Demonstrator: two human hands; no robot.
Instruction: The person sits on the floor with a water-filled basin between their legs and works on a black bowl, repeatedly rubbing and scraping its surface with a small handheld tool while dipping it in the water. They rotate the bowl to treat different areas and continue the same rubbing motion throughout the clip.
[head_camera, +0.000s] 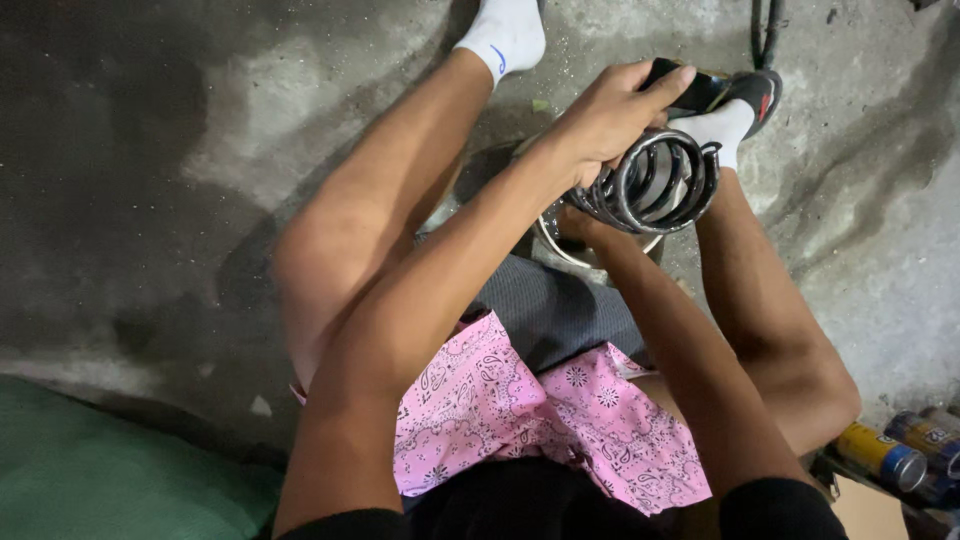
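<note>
A black metal coil spring (660, 183) is held in front of my knees, lying on its side with its open end facing me. My left hand (610, 115) lies over its top with the fingers curled round the coils. My right hand (580, 225) is underneath, mostly hidden by the spring and my left forearm; it seems to support the spring from below. Beneath the spring, a pale round rim (560, 245) shows on the floor.
I sit on a stained concrete floor (180, 150) with bare legs, white socks and a black shoe (745, 90). Spray cans (885, 455) lie at the lower right by a cardboard edge. A green mat (110, 475) fills the lower left. A dark cable (765, 30) lies at the top.
</note>
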